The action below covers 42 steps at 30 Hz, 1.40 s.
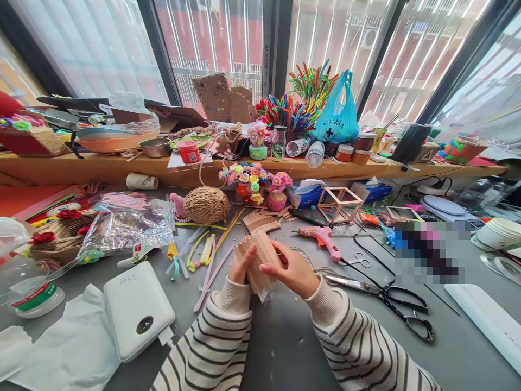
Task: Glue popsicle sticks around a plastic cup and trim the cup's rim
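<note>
Between my two hands, above the middle of the table, is a block of flat wooden craft sticks (260, 260) lying side by side. My left hand (243, 263) grips its left side, the thumb across the front. On the right, my right hand (296, 272) holds the other edge with thumb and fingers. A bit of clear film or glue shows at the block's lower end; whether the sticks are joined is unclear. Just beyond lies a pile of loose craft sticks (260, 220). A pink glue gun (323, 239) rests to the right, near a square stick frame (341, 203).
Large black-handled scissors (382, 293) and small scissors (360, 259) lie at right. A white power bank (138, 312) is at left, before a twine ball (207, 205). Pipe-cleaner flowers (248, 178) stand behind. The wooden ledge (228, 167) carries jars and a blue bag (337, 111).
</note>
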### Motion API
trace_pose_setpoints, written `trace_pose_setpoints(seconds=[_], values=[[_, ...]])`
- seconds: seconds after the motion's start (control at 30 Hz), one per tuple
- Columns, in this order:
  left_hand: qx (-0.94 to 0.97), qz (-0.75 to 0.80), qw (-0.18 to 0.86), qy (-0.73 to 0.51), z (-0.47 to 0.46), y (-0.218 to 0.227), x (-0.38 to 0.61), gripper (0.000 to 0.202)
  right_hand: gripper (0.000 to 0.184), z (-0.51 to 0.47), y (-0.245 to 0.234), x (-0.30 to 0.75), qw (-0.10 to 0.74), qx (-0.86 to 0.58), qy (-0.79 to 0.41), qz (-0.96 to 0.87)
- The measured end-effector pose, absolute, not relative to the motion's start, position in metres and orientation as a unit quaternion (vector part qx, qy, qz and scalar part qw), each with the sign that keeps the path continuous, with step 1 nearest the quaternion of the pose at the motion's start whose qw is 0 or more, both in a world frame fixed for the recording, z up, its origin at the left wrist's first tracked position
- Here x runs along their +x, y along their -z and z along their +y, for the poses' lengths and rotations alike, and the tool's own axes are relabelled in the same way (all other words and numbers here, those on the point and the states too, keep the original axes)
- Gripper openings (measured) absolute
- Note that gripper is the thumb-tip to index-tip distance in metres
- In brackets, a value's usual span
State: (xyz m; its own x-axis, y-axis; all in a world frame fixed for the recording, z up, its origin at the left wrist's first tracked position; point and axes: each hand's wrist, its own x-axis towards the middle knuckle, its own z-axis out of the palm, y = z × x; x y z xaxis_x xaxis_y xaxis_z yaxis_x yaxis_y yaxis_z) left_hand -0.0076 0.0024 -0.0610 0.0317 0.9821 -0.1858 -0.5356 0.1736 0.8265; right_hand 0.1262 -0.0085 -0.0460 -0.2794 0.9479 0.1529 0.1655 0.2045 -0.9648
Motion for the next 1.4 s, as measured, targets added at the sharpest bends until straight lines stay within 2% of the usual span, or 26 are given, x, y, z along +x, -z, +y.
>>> trace_pose_setpoints(seconds=[0.1,0.23,0.47,0.6,0.8,1.07,1.27,1.4], values=[[0.249,0.38,0.68,-0.575,-0.001,0.055,-0.011,0.053,0.041,-0.008,0.044,0.138,0.443,-0.389,-0.456,-0.667],[0.207,0.368,0.681,-0.598,-0.002,0.051,-0.014,0.049,0.024,-0.012,0.034,0.158,0.438,-0.398,-0.309,-0.745],[0.2,0.374,0.681,-0.598,-0.004,0.057,-0.011,0.055,0.032,-0.027,0.029,0.167,0.272,-0.384,-0.088,-0.878],[0.234,0.39,0.658,-0.601,-0.001,0.063,-0.007,0.052,0.03,-0.031,0.033,0.164,0.225,-0.396,0.013,-0.89],[0.294,0.42,0.551,-0.659,0.006,0.064,-0.006,0.048,0.021,-0.03,0.041,0.158,0.164,-0.426,0.139,-0.879],[0.253,0.431,0.582,-0.641,-0.004,0.06,-0.004,0.048,0.021,-0.026,0.047,0.159,0.165,-0.436,0.161,-0.87],[0.192,0.409,0.592,-0.667,-0.006,0.049,-0.004,0.046,0.019,-0.022,0.049,0.174,0.226,-0.481,0.111,-0.84],[0.203,0.421,0.603,-0.646,-0.003,0.055,-0.006,0.047,0.018,-0.021,0.051,0.174,0.252,-0.45,0.059,-0.855]])
